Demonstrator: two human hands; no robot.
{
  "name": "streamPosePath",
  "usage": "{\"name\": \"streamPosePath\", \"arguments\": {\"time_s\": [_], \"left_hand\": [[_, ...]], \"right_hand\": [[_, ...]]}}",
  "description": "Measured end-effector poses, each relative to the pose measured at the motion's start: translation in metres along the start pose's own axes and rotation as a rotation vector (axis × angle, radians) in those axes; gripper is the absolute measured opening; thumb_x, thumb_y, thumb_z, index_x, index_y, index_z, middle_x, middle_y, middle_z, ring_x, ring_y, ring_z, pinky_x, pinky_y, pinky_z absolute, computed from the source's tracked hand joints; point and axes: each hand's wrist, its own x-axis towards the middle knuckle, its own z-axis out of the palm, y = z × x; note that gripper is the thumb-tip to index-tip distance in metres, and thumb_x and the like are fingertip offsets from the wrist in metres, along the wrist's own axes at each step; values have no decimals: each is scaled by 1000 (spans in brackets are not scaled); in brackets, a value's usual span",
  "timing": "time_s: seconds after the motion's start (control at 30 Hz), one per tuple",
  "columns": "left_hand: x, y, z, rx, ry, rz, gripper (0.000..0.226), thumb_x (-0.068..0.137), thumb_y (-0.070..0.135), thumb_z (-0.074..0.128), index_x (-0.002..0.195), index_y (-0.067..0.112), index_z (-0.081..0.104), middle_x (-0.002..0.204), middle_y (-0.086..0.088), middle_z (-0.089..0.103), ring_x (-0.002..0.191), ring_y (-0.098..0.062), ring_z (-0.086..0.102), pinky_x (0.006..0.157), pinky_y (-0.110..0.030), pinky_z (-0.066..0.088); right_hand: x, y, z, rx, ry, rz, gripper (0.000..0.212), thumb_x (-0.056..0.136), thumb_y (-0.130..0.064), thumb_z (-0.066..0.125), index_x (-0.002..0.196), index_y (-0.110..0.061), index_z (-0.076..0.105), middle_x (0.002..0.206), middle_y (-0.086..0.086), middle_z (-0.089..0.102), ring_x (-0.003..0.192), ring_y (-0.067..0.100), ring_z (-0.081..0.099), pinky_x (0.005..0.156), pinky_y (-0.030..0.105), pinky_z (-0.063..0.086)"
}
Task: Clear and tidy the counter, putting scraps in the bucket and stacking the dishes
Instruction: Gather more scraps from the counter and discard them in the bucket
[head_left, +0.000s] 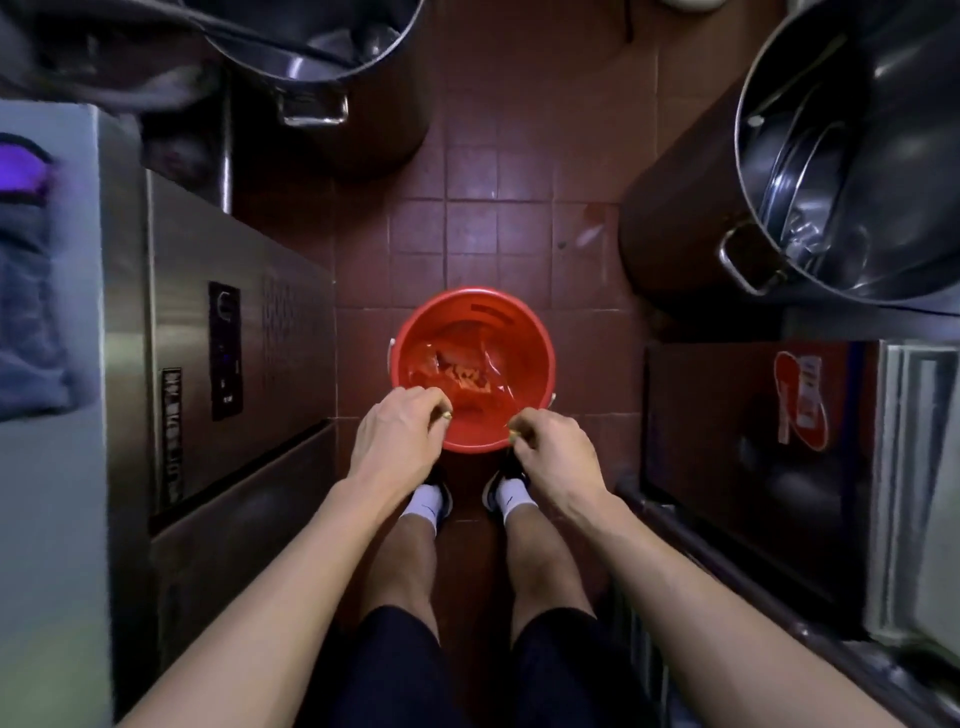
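Observation:
A red bucket (474, 332) stands on the tiled floor right in front of my feet, with orange scraps and a clear plastic wrapper lying inside. My left hand (397, 434) hovers over the bucket's near left rim, fingers curled, pinching a small yellowish scrap (447, 414). My right hand (553, 449) hangs over the near right rim, also curled, pinching another small yellowish scrap (514, 435). Both hands are above the bucket's opening edge.
A steel cabinet (228, 364) with a control panel lines the left side. A large steel pot (332, 78) stands at the far left, another large pot (852, 156) with a lid inside at the right. A dark counter unit (753, 457) flanks my right leg.

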Motion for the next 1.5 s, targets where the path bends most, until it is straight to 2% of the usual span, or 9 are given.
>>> {"name": "streamPosePath", "arguments": {"time_s": [0.13, 0.37, 0.5, 0.63, 1.0, 1.2, 1.37, 1.5], "left_hand": [[35, -18, 41, 19, -40, -5, 6, 94, 28, 61, 98, 27, 65, 94, 11, 65, 94, -14, 56, 85, -37, 48], [104, -60, 114, 59, -123, 24, 5, 94, 27, 59, 97, 26, 64, 95, 7, 66, 96, -20, 56, 86, -40, 47], [137, -82, 148, 115, -146, 38, 6, 93, 28, 58, 97, 27, 63, 98, 6, 67, 98, -21, 55, 86, -40, 47], [160, -99, 171, 139, -131, 80, 7, 91, 25, 59, 97, 27, 62, 95, 5, 66, 99, -21, 54, 86, -42, 45], [188, -128, 216, 160, -87, 162, 9, 92, 25, 59, 101, 27, 61, 96, 6, 67, 96, -19, 52, 86, -40, 44], [193, -139, 226, 191, -78, 169, 15, 92, 25, 59, 107, 26, 62, 102, 4, 67, 101, -20, 52, 88, -40, 44], [188, -146, 230, 228, -88, 174, 25, 93, 29, 57, 118, 27, 62, 116, 6, 65, 111, -19, 49, 91, -36, 38], [180, -148, 227, 262, -92, 197, 25, 95, 32, 54, 118, 26, 62, 116, 7, 65, 111, -19, 49, 90, -36, 37]], "right_hand": [[44, 33, 26, 5, -23, 17, 11, 92, -24, 61, 100, -26, 67, 99, -6, 70, 95, 21, 65, 81, 39, 53], [119, 83, 87, 12, -42, 35, 8, 92, -23, 61, 98, -27, 65, 98, -8, 69, 91, 19, 63, 72, 32, 48], [149, 97, 119, 4, -72, 7, 8, 94, -24, 59, 99, -28, 63, 100, -7, 67, 93, 19, 63, 76, 38, 53], [173, 102, 146, -3, -46, -22, 9, 94, -21, 60, 100, -25, 65, 101, -4, 68, 95, 22, 62, 78, 38, 52], [209, 108, 192, -26, 15, -2, 7, 90, -20, 61, 95, -25, 61, 96, -2, 68, 90, 27, 63, 69, 36, 48], [212, 108, 211, -2, -7, 10, 10, 90, -23, 60, 100, -24, 63, 102, -1, 69, 96, 28, 63, 75, 38, 51], [211, 109, 217, -6, -19, 21, 23, 92, -25, 59, 114, -24, 66, 113, 2, 69, 105, 28, 63, 85, 40, 52], [205, 109, 215, -25, -54, 42, 28, 94, -26, 56, 121, -25, 65, 119, 2, 68, 110, 28, 61, 87, 38, 49]]}}
